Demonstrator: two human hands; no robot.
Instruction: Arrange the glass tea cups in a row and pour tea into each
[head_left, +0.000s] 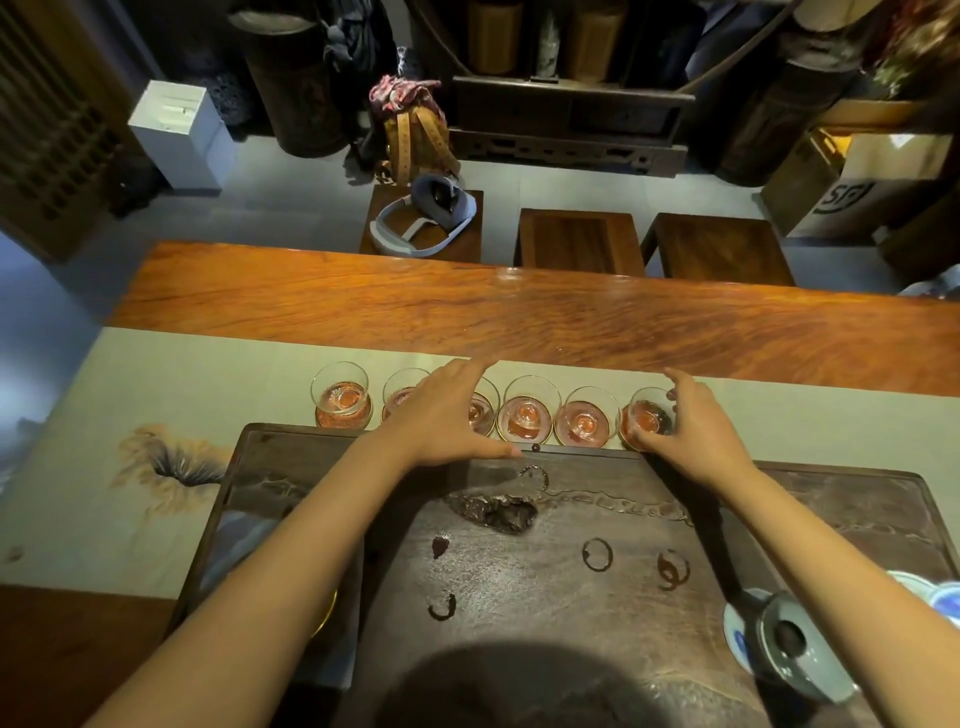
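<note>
Dark shelving and three wooden stools (579, 241) stand beyond your long red-brown table (467, 312), and a pale cloth runner (182, 374) crosses it with a dark wooden tea tray (519, 561) lying on its near part. Six glass tea cups sit in a row on the runner just past the tray's far edge, each holding some reddish tea. Your left hand (447, 415) hovers spread and open over the second cup (400, 397) and third cup (483, 413) from the left, its palm down and its thumb stretched along the tray's far rim; it hides most of those two and grips neither. The leftmost cup (342, 397) stands free just to the left of that hand. The fourth cup (529, 410) and fifth cup (587, 418) stand untouched between your two hands. Your right hand (691, 426) is curled round the rightmost cup (647, 418), fingers over its far rim and thumb at its near side, holding it at the right end of the row. Wet tea rings mark the tray, and a lidded blue-and-white vessel (789, 644) rests at the tray's near right corner
</note>
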